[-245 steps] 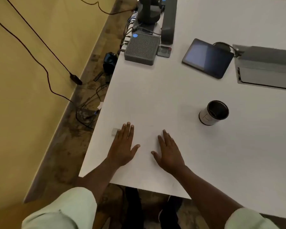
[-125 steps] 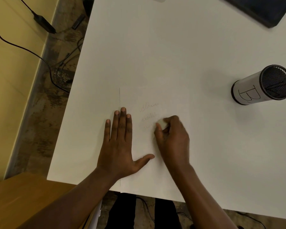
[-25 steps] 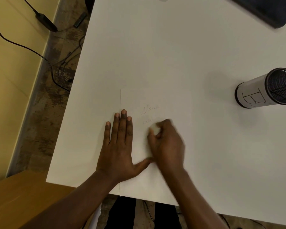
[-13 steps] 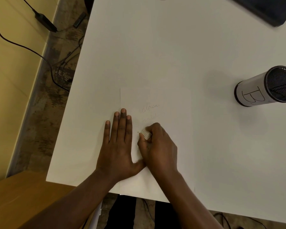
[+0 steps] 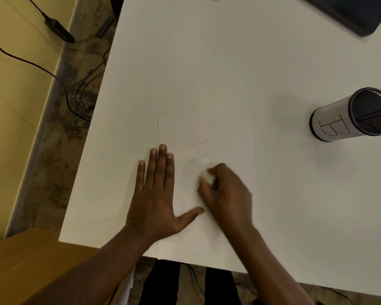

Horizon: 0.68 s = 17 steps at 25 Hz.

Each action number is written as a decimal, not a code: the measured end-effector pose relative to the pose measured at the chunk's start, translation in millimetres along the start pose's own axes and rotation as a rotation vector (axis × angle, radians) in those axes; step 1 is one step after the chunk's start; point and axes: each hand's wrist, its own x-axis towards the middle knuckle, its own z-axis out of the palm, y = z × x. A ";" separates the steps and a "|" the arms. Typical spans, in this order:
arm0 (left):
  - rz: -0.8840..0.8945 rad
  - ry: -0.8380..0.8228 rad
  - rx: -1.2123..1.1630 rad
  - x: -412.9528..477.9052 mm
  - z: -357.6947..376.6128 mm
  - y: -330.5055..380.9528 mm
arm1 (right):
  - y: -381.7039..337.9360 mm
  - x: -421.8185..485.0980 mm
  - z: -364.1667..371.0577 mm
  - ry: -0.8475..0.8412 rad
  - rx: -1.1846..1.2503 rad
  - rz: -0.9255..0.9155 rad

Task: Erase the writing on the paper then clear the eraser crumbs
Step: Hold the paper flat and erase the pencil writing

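A white sheet of paper (image 5: 227, 137) lies on the white table (image 5: 229, 62) near its front edge. Two faint pencil lines of writing (image 5: 198, 144) show on its upper middle. My left hand (image 5: 156, 194) lies flat with fingers spread on the paper's left edge, pressing it down. My right hand (image 5: 227, 192) is blurred and pinches a small white eraser (image 5: 207, 176) against the paper just below the second line of writing. A tiny dark crumb (image 5: 182, 175) lies between the hands.
A black mesh cup (image 5: 352, 115) wrapped in white paper marked "B" stands at the right. A dark tablet (image 5: 359, 12) lies at the top right corner. Cables (image 5: 59, 80) trail on the floor to the left. A wooden surface (image 5: 31, 267) sits at the lower left.
My right hand with the eraser has slid right and slightly up from beside my left fingers, rubbing across the paper. The lower writing looks fainter. My left hand has stayed flat.
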 end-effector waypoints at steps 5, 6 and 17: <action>0.003 0.005 -0.016 -0.4 -0.5 0.5 | -5.0 7.8 -2.3 0.070 0.076 0.100; 0.004 0.006 -0.025 -0.5 -0.1 -0.4 | -18.7 -0.8 7.1 0.010 0.076 0.030; -0.001 -0.014 0.000 -0.9 -0.1 -0.5 | 7.2 32.8 -12.3 0.083 0.157 0.047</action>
